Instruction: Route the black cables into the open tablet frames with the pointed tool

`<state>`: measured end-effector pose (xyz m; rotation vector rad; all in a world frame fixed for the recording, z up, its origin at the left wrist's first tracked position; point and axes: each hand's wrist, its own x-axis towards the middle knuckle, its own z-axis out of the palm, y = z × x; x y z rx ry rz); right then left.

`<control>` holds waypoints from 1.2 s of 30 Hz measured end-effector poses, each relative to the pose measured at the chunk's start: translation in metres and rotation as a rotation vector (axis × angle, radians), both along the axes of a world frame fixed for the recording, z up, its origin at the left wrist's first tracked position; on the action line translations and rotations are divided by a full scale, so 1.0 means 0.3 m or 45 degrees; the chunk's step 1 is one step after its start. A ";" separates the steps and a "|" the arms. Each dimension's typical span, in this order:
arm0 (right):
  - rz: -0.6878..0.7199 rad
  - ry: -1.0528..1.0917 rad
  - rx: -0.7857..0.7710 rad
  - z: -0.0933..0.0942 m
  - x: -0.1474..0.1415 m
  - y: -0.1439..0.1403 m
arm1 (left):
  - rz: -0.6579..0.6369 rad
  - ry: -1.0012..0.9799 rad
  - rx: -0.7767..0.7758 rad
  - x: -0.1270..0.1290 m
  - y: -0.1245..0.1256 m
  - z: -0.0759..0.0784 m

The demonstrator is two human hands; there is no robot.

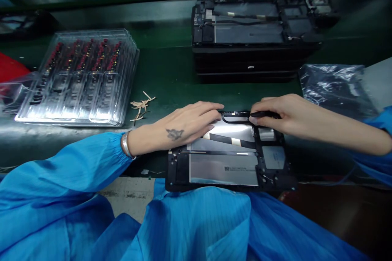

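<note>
Sleeves of blue smock nearest you. Open black tablet chassis with silver foil panels (228,159) sits at near edge of green bench (171,77): thin, light, probably fragile; hold by rim. Your left hand (180,128) flat, pressing top-left corner. Your right hand (283,116) pinched on slim black stylus (263,114). Far edge: stack of black chassis (251,36), clear plastic parts trays (81,75).

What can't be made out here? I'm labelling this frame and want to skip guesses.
Head view only:
- Tip of the black tool: hidden under the right hand.
- Left hand fingertips cover the open tablet top edge.
- Parts in the clear tray: blurred, too small.
- Tablet near edge: covered by blue sleeve.
</note>
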<state>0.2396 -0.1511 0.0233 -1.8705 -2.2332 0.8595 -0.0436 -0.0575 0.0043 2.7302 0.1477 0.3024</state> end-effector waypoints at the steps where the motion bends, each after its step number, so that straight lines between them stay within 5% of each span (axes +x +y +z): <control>1: 0.005 -0.005 0.006 -0.002 0.001 0.003 | -0.015 0.007 0.007 -0.001 0.000 -0.002; 14: -0.013 -0.061 -0.049 0.000 0.003 -0.001 | -0.086 0.007 0.073 0.003 -0.003 -0.003; 25: -0.038 -0.011 0.042 0.003 -0.006 0.000 | -0.165 0.048 0.415 0.007 0.019 -0.018; 36: -0.018 -0.216 0.083 0.006 -0.036 -0.018 | -0.184 -0.024 0.504 0.010 0.031 -0.044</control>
